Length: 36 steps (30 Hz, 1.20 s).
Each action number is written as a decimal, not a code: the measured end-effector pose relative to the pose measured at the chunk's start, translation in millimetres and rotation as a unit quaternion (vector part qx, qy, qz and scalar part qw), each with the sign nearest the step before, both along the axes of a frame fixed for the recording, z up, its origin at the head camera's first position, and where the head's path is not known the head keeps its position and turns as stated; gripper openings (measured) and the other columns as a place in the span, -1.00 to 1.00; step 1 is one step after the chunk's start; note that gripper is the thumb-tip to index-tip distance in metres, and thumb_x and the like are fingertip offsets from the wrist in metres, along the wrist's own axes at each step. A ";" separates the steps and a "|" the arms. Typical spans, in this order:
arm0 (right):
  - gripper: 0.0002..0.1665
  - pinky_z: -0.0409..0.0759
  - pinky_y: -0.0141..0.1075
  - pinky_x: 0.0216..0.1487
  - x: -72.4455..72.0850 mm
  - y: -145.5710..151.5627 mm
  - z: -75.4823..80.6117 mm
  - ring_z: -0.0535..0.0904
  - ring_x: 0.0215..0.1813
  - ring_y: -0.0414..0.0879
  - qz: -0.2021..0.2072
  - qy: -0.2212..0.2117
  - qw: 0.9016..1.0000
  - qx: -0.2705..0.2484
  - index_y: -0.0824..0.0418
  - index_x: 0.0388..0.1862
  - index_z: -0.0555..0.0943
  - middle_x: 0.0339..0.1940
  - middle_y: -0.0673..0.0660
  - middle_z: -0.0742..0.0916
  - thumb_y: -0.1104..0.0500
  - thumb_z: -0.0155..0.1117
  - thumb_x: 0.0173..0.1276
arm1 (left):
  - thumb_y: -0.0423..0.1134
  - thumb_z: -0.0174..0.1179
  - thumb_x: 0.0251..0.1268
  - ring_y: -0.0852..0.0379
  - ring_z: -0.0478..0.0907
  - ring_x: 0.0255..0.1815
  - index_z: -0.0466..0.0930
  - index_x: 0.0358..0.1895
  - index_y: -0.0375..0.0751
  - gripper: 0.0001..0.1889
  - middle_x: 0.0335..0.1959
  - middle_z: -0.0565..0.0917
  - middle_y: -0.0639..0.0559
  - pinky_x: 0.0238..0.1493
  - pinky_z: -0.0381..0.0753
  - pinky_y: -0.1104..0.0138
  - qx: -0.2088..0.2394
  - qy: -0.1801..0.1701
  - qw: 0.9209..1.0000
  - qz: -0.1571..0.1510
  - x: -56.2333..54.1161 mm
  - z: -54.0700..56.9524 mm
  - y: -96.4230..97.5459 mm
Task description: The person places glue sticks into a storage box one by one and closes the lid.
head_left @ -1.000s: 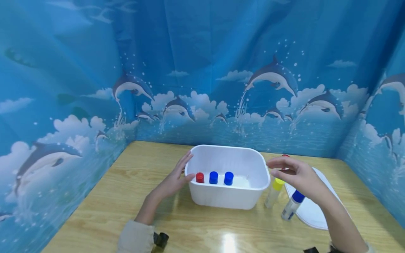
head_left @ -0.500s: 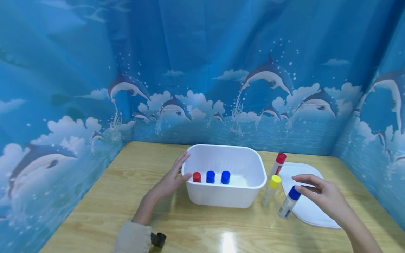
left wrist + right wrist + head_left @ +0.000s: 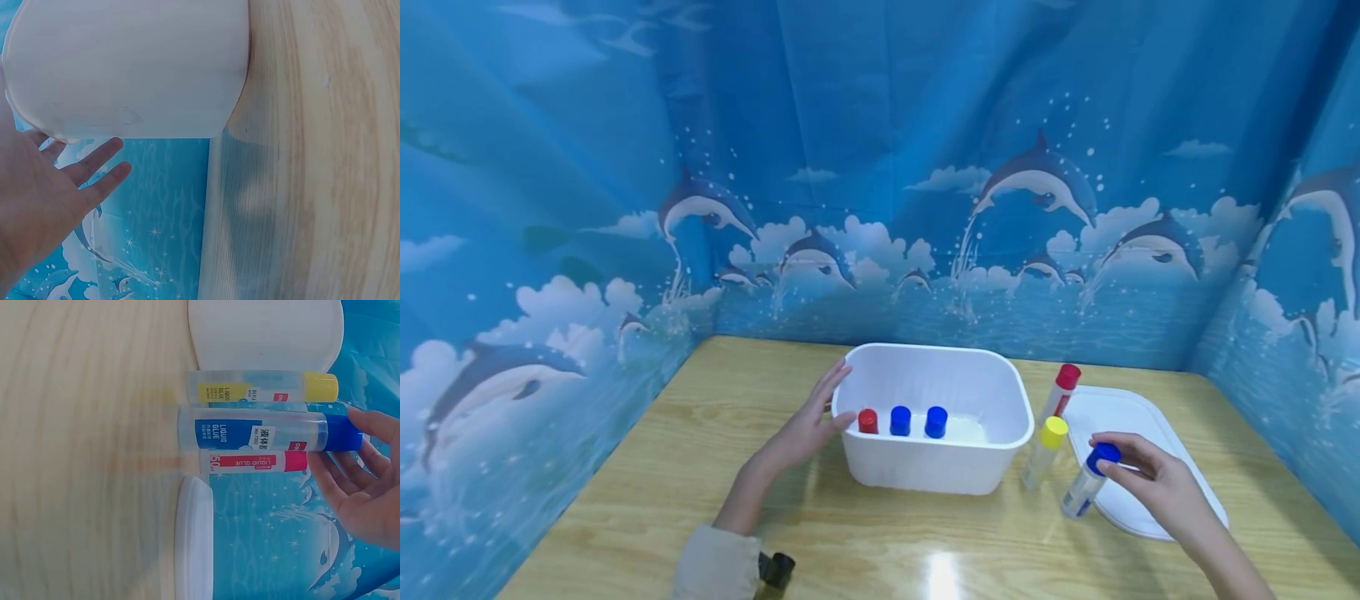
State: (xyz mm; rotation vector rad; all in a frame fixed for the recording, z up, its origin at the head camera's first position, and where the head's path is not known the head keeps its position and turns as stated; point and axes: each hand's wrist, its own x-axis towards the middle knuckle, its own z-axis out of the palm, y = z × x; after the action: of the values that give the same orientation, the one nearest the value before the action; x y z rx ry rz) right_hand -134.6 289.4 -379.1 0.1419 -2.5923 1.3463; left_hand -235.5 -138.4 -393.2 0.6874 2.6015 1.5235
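My right hand [image 3: 1157,483] pinches the blue cap of a liquid glue bottle [image 3: 1084,490], which stands upright on the table. In the right wrist view, thumb and fingers lie about that blue cap [image 3: 344,432]. A yellow-capped glue bottle [image 3: 1041,457] and a red-capped glue bottle [image 3: 1062,392] stand just left of and behind it. My left hand [image 3: 808,425] touches the left end of a white plastic bin [image 3: 932,467], its fingers extended and spread in the left wrist view. Inside the bin a red cap [image 3: 867,421] and two blue caps [image 3: 900,421] show; what lies below them is hidden.
A white lid [image 3: 1138,425] lies flat on the wooden table [image 3: 760,367], right of the bottles and partly behind my right hand. A blue dolphin-print curtain [image 3: 880,167] closes off the back and both sides. A small black object [image 3: 778,569] sits by my left sleeve.
My right hand has moved from beside the bin's right rim, right and down to the blue-capped glue bottle, and now grips its cap. My left hand stays at the bin.
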 end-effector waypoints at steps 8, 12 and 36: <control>-0.52 0.53 -0.53 -0.23 1.0 -1.0 0.4 0.51 -0.18 -0.42 -0.020 -0.009 1.000 -0.001 0.39 0.08 0.49 -0.15 -0.22 0.60 0.11 0.24 0.28 | -0.06 0.04 0.33 -0.09 -0.09 0.40 -0.09 0.44 0.25 -0.32 0.46 -0.19 0.21 0.18 0.22 -0.08 -0.001 -0.002 1.000 0.003 0.4 0.0 0.6; -0.52 0.54 -0.51 -0.25 3.8 -1.4 5.2 0.51 -0.19 -0.43 -0.027 -0.012 1.000 0.008 0.38 0.08 0.49 -0.15 -0.16 0.60 0.10 0.23 0.29 | -0.08 0.04 0.33 -0.09 -0.09 0.40 -0.09 0.44 0.21 -0.32 0.47 -0.18 0.15 0.19 0.22 -0.08 0.000 0.004 1.000 0.001 0.5 -0.2 0.8; -0.65 0.53 -0.55 -0.25 11.4 -21.2 66.4 0.56 -0.20 -0.35 0.017 0.077 0.996 0.035 0.28 0.05 0.54 -0.17 -0.17 0.65 0.20 0.21 0.30 | 0.04 0.03 0.31 -0.05 -0.12 0.41 -0.10 0.44 0.27 -0.30 0.45 -0.20 0.25 0.19 0.23 -0.05 -0.004 0.002 1.000 0.000 0.1 0.7 0.4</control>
State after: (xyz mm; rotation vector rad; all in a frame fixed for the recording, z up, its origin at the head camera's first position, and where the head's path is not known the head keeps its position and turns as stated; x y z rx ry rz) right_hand -123.2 268.2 -312.6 0.2907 -2.5188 1.2042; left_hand -235.3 -138.1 -392.5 0.6897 2.6090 1.5114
